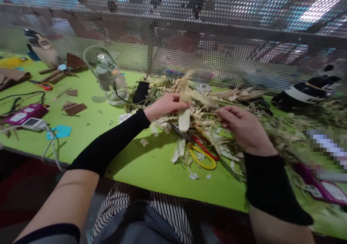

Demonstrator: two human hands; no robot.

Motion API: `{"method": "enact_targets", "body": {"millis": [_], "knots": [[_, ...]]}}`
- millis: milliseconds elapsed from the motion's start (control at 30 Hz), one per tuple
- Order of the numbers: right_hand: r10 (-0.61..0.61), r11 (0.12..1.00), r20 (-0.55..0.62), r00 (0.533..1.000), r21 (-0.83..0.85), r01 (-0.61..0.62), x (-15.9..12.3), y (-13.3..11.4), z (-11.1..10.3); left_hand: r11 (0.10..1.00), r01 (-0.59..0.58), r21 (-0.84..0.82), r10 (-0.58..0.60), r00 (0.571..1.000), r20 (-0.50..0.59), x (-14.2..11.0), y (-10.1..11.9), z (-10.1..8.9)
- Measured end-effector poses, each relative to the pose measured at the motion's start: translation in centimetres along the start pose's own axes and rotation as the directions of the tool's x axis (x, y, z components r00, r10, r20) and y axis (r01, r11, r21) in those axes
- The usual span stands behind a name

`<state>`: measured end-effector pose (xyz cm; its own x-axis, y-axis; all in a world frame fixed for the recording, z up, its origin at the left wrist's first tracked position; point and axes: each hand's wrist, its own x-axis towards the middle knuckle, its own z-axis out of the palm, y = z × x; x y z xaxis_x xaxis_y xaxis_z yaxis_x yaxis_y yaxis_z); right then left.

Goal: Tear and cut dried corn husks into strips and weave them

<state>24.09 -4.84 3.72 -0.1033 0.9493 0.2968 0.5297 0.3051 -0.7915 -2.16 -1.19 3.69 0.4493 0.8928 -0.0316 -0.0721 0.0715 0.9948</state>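
Note:
My left hand (pixel 175 104) pinches a pale corn husk bundle (pixel 184 119) upright above the table; its loose ends spread out at the top and a smooth, flat part hangs below the fingers. To its right, my right hand (pixel 238 126) is closed with fingertips together, slightly blurred; whatever may be between them is hidden. Under the bundle lie scissors (pixel 202 157) with one red and one yellow handle. A heap of dried husks (pixel 165 87) and torn strips spreads behind and around both hands.
Left on the green table (pixel 130 168) are a clear bottle with a handle (pixel 110 78), brown scraps (pixel 74 108) and a purple power strip (pixel 27 113). A dark bottle (pixel 303 92) lies to the right. A perforated metal screen (pixel 162 49) stands along the back.

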Motion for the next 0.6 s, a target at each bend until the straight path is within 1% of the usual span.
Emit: {"method": "enact_targets", "body": {"millis": [33, 67, 100, 133, 200, 300, 367, 433, 533, 600], "knots": [[0.074, 0.997, 0.087, 0.993, -0.022, -0.072, -0.4, -1.2, 1.4, 1.000, 0.013, 0.007, -0.013, 0.999, 0.043, 0.1, -0.8, 0.8], [0.092, 0.994, 0.166, 0.982, -0.076, -0.080, -0.9, -2.2, 2.6, 1.000, 0.025, 0.010, -0.026, 0.998, 0.050, 0.2, -1.4, 1.5], [0.050, 0.995, 0.209, 0.977, -0.093, -0.031, -1.2, -3.0, 3.6, 1.000, 0.019, -0.002, -0.019, 0.998, 0.059, 0.2, -2.0, 2.1], [0.015, 0.997, 0.219, 0.976, -0.083, 0.004, -1.5, -3.5, 4.4, 1.000, 0.009, -0.018, -0.008, 0.999, 0.048, 0.2, -2.4, 2.4], [0.022, 0.999, 0.212, 0.977, -0.044, -0.013, -1.9, -3.8, 5.3, 0.998, 0.017, -0.054, -0.016, 1.000, 0.025, 0.3, -2.9, 2.9], [0.083, 0.996, 0.209, 0.974, 0.018, -0.089, -1.8, -3.0, 5.6, 0.990, 0.078, -0.118, -0.076, 0.997, 0.019, 0.3, -2.9, 3.1], [0.086, 0.996, 0.205, 0.975, 0.000, -0.088, -1.7, -2.4, 5.6, 0.981, 0.122, -0.149, -0.120, 0.993, 0.022, 0.3, -2.7, 3.2], [0.077, 0.997, 0.176, 0.981, -0.023, -0.074, -1.6, -2.1, 5.7, 0.977, 0.148, -0.154, -0.148, 0.989, 0.007, 0.1, -2.4, 3.2], [0.100, 0.995, 0.166, 0.981, -0.010, -0.099, -1.6, -1.8, 5.9, 0.982, 0.143, -0.123, -0.150, 0.988, -0.049, -0.2, -1.9, 3.1], [0.131, 0.991, 0.184, 0.974, 0.013, -0.135, -1.6, -1.7, 6.0, 0.987, 0.134, -0.092, -0.141, 0.987, -0.076, -0.4, -1.6, 2.9]]}}
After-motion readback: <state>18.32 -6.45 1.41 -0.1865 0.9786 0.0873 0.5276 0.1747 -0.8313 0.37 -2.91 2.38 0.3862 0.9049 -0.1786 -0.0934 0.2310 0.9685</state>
